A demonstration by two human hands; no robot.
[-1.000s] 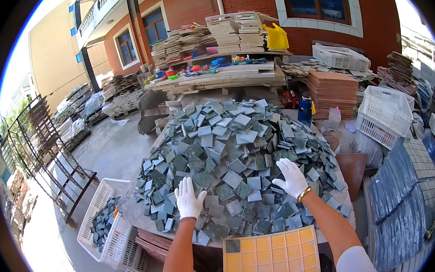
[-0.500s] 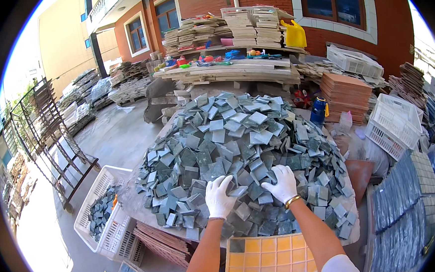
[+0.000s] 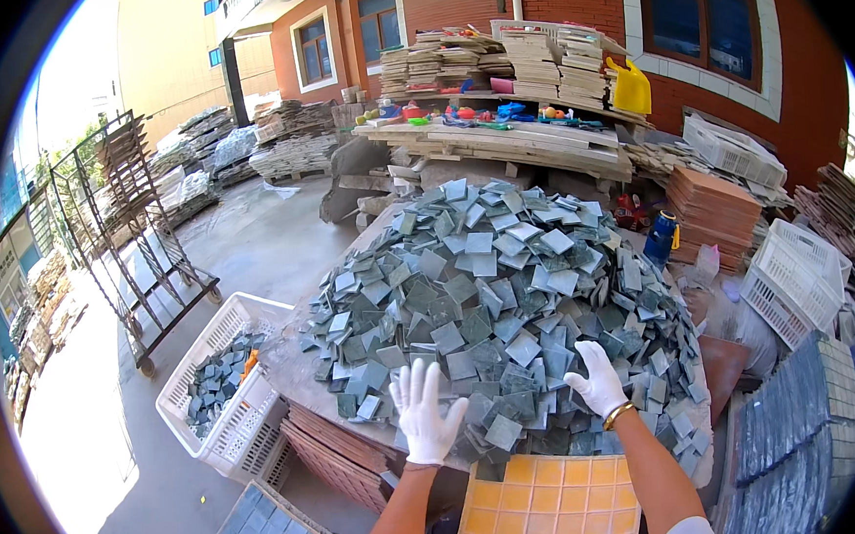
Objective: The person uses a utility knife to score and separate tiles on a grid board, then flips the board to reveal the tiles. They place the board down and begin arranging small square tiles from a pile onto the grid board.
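A big heap of square grey-green stone tiles (image 3: 468, 284) covers the table before me. Over the heap's near left edge, my left hand (image 3: 427, 414), in a white glove, is open with its fingers spread. My right hand (image 3: 598, 379), gloved too and with a gold bangle at the wrist, hovers over the near right of the heap, thumb and fingers apart, holding nothing I can see. Between my forearms lies a yellow-orange gridded tray (image 3: 549, 499). One dark tile (image 3: 490, 470) sits at its far left corner.
On the left stand a white plastic crate (image 3: 176, 395) holding tile pieces and a wheeled metal rack (image 3: 142, 245). A tray of laid grey tiles (image 3: 277, 531) is at lower left. Wrapped tile stacks (image 3: 791, 441) stand at right, a blue flask (image 3: 660, 240) behind the heap.
My view has turned left, so the scene sits further right and lower. The left hand has drawn back leftward from the tiles and spread its fingers; both hands are farther apart.
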